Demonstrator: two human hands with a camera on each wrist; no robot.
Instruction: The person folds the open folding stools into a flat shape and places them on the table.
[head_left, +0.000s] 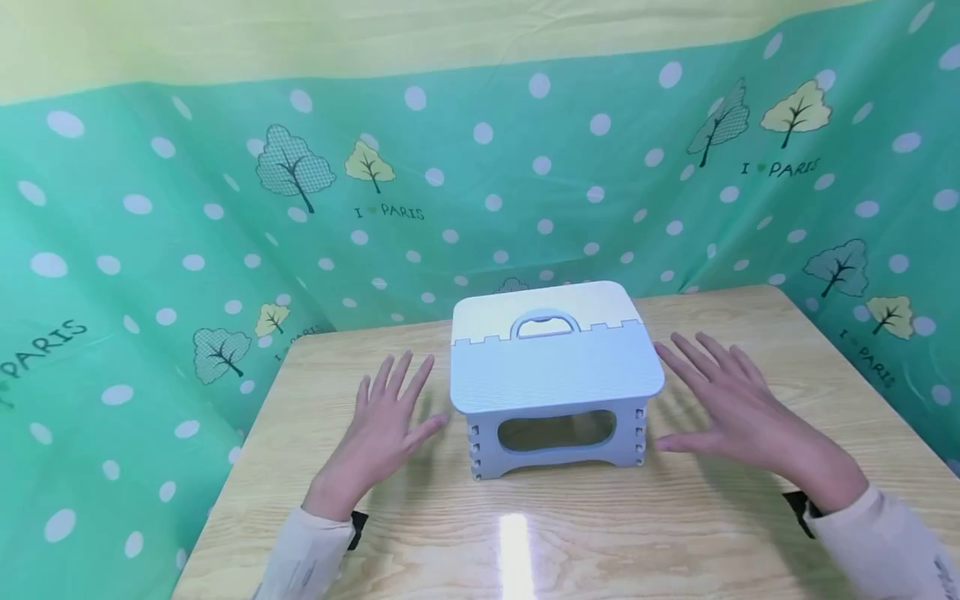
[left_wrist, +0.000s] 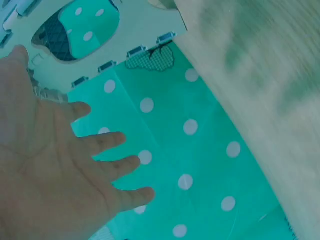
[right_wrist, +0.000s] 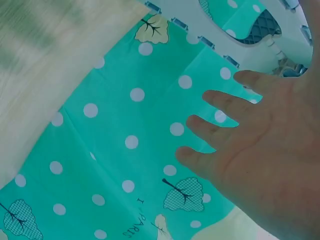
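Note:
A folding step stool (head_left: 555,367), pale blue with a white rear half on its top, stands unfolded on the table. A carry handle is set in the middle of its top, and its front panel has an oval opening. To its left, my left hand (head_left: 381,425) is spread with straight fingers, holding nothing. On the other side my right hand (head_left: 738,408) is likewise spread, its fingertips close to the stool's right edge; contact is hard to tell. Both wrist views show the open palms beside the stool's side panels (left_wrist: 100,65).
The wood-grain table (head_left: 600,533) carries the stool near its back edge. Behind and at both sides hangs a green cloth (head_left: 420,283) with white dots and tree prints. A bright light reflection lies on the table in front of the stool.

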